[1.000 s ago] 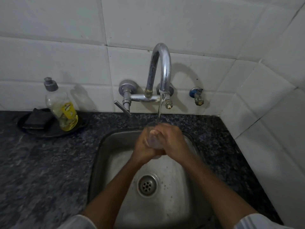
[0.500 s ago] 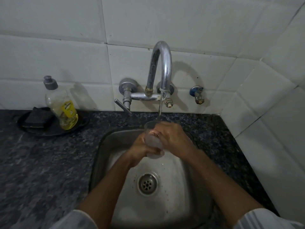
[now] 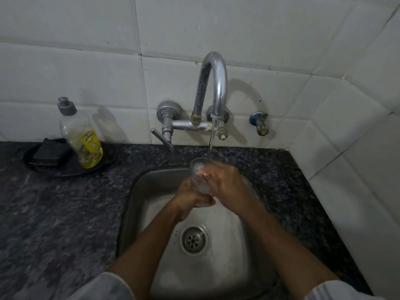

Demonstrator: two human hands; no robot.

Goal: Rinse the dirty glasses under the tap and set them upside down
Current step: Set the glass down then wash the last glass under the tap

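Note:
A clear drinking glass point(image 3: 198, 169) is held upright over the steel sink point(image 3: 138, 191), mouth up, right under the running stream from the curved chrome tap point(image 3: 216, 83). My left hand point(image 3: 190, 198) grips the glass around its lower part and base. My right hand point(image 3: 227, 180) wraps the glass's right side, fingers near the rim. Water falls into the open mouth. Much of the glass is hidden by the two hands.
A dish-soap bottle point(image 3: 83, 139) with yellow liquid stands on a dark tray point(image 3: 65, 169) with a black sponge point(image 3: 49, 154) at the back left of the dark granite counter point(image 3: 54, 213). The drain point(image 3: 193, 239) lies below my hands. White tiled walls close the back and right.
The hands have slid lower on the glass, so its rim and upper part now show under the stream. The glass stays under the tap.

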